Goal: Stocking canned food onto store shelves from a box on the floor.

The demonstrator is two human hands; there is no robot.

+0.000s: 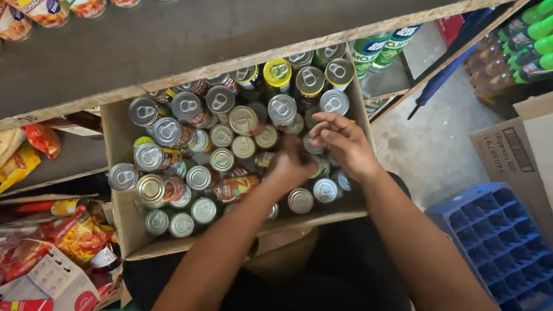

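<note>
Where round metal cans [189, 106] crowd cardboard box [119, 129] — both hands [345, 144] inside.

We see the scene in soft, even light from above, moderately bright, with small glints on the silver lids of the cans [219, 127]. Our left hand [289, 164] is smeared by motion blur, while the right hand [345, 142] is only slightly soft. The lower middle, under the cardboard box [124, 230], sinks into deep shadow, and the wooden shelf [219, 26] bends at the frame's edges
</note>
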